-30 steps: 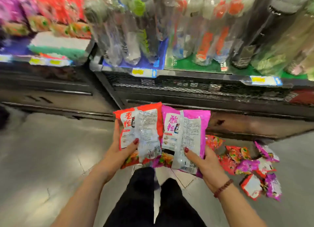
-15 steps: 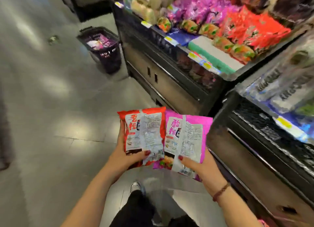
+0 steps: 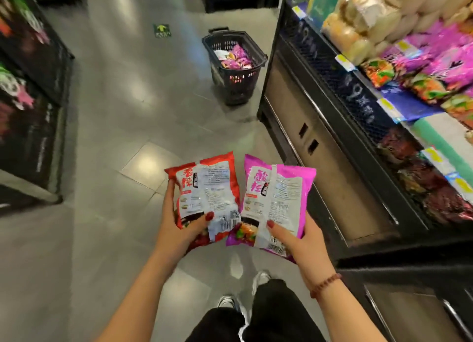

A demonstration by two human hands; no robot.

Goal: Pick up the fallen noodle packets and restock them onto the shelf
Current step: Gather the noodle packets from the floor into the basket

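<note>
My left hand point(image 3: 179, 229) grips a stack of red noodle packets point(image 3: 207, 190), thumb on the top one's printed back. My right hand point(image 3: 304, 239) grips a stack of pink noodle packets point(image 3: 276, 201) the same way, thumb on top. Both stacks are held side by side at waist height over the aisle floor. The shelf point(image 3: 399, 126) runs along my right, its upper tier stocked with pink noodle packets point(image 3: 440, 57) and red and green ones point(image 3: 430, 88). No fallen packets on the floor are in view.
A dark shopping basket point(image 3: 234, 67) holding pink packets stands on the floor ahead, next to the shelf's end. Another dark display rack point(image 3: 33, 106) lines the left side of the aisle. Grey tiled floor point(image 3: 122, 126) lies between them. My shoes point(image 3: 258, 277) show below.
My view has swung left, from facing the shelf to looking down the aisle. The pile of fallen packets has gone out of sight. Both hands keep hold of their stacks.
</note>
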